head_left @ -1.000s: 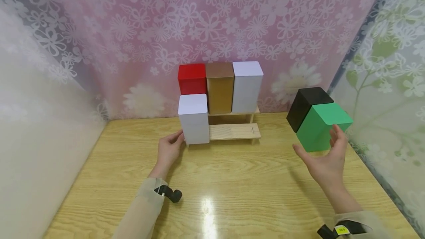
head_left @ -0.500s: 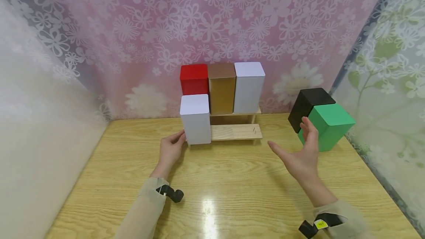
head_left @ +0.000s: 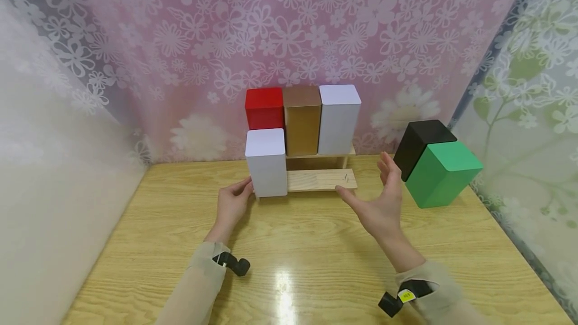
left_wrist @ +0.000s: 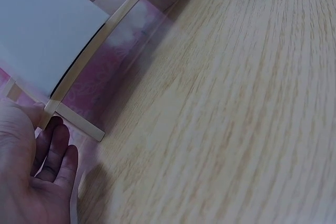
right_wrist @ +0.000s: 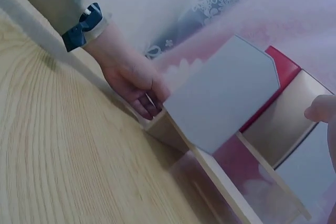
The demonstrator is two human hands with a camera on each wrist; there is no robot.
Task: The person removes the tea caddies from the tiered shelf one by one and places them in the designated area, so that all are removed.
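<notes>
A two-step wooden shelf (head_left: 321, 179) stands against the back curtain. On its lower step, at the left end, is a white box (head_left: 267, 169). A red box (head_left: 264, 107), a brown box (head_left: 301, 124) and a second white box (head_left: 338, 122) fill the upper step. My left hand (head_left: 234, 209) pinches the left end of the lower board, thumb above and fingers beneath, as the left wrist view shows beside the shelf leg (left_wrist: 81, 123). Held in the air near the lower step's right end, my right hand (head_left: 379, 209) has its thumb and fingers spread, with nothing between them.
A green box (head_left: 442, 174) and a black box (head_left: 420, 147) stand together at the right on the wooden table (head_left: 298, 250). A pink floral curtain (head_left: 217, 29) hangs behind. Pale sheets (head_left: 49, 164) enclose the left and right sides.
My right hand has moved left, from in front of the green box to near the shelf's right end, fingers still spread. My left hand stays at the shelf's left end.
</notes>
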